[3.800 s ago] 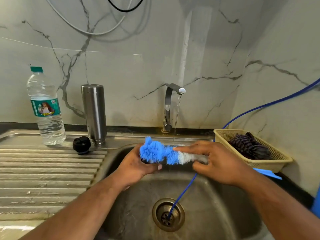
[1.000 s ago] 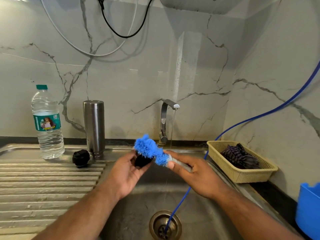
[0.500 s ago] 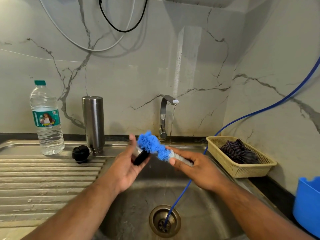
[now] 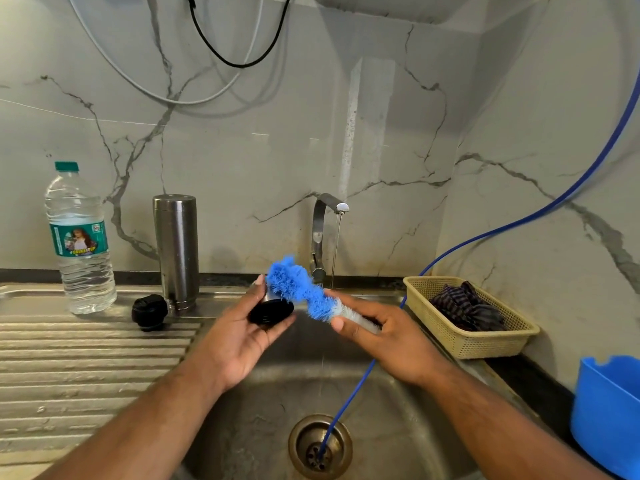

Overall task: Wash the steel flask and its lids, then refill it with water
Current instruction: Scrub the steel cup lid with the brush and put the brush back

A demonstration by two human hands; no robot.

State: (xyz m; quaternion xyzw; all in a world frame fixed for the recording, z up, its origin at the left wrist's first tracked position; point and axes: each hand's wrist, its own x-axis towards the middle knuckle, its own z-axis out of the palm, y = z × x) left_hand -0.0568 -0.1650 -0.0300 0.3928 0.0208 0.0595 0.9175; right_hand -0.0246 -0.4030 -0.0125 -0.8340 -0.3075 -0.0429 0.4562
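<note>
The steel flask (image 4: 176,249) stands upright on the sink's rear ledge, left of the tap (image 4: 323,233). A black stopper lid (image 4: 149,312) lies on the drainboard beside it. Over the sink basin, my left hand (image 4: 242,336) holds a steel cup lid with a black inside (image 4: 270,310), its opening tilted toward me. My right hand (image 4: 388,336) grips the bottle brush (image 4: 301,289) by its white end, and the blue bristles lie against the lid's upper edge. A thin stream of water runs from the tap behind the brush.
A plastic water bottle (image 4: 81,244) stands at the left on the drainboard (image 4: 86,368). A yellow basket (image 4: 485,341) with a dark cloth sits right of the sink. A blue hose (image 4: 349,400) runs down into the drain. A blue tub (image 4: 609,410) is at far right.
My left hand has tilted the cup lid so its black inside faces me more. The brush head has stayed against the lid while the view shifted slightly.
</note>
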